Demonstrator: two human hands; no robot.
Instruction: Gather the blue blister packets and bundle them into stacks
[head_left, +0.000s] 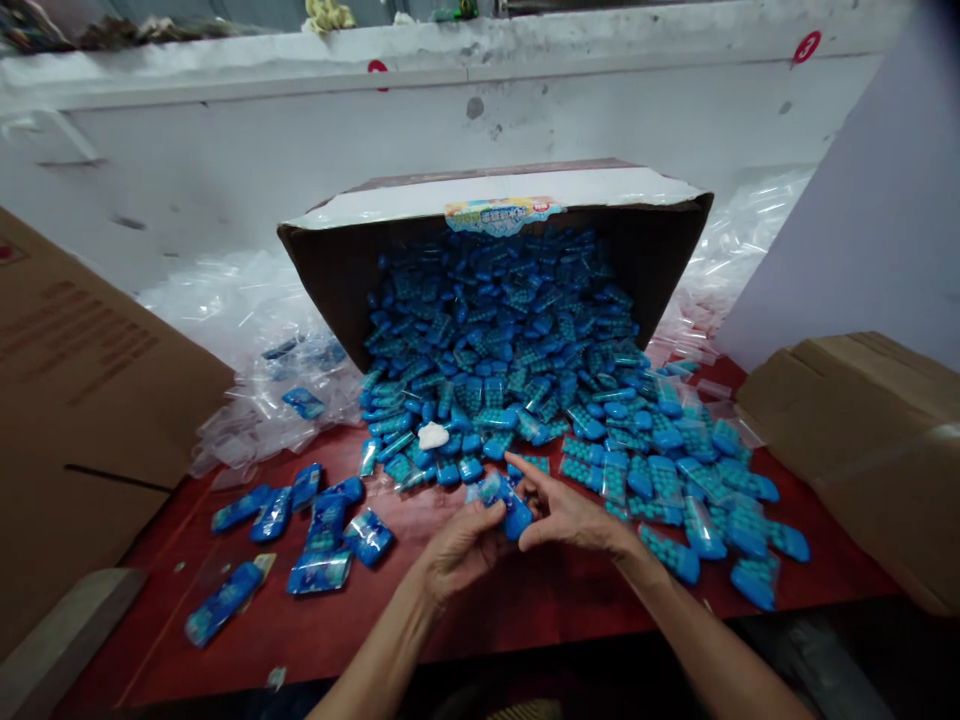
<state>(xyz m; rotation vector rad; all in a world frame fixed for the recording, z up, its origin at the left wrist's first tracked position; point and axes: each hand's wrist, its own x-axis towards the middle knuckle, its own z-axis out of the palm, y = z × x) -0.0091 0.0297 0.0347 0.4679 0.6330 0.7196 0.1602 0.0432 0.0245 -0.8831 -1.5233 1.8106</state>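
In front of me, a small blue packet (517, 518) with a printed clear sleeve is held just above the red table. My left hand (469, 545) is closed on its left side, thumb on top. At its right end, my right hand (566, 512) grips with thumb and bent fingers, while the index finger points out to the left. Behind my hands lies a heap of blue packets with teal beads (495, 390), spilling from a tipped cardboard box (319, 270). Printed blue packets (326, 525) lie loosely grouped on the left.
Clear plastic sleeves (225, 310) are piled at the left and more clear sleeves (757, 235) at the right back. Cardboard boxes stand at left (90, 370) and right (862, 450). A white lump (433, 436) rests on the heap's front. The red table (420, 640) ends close to me.
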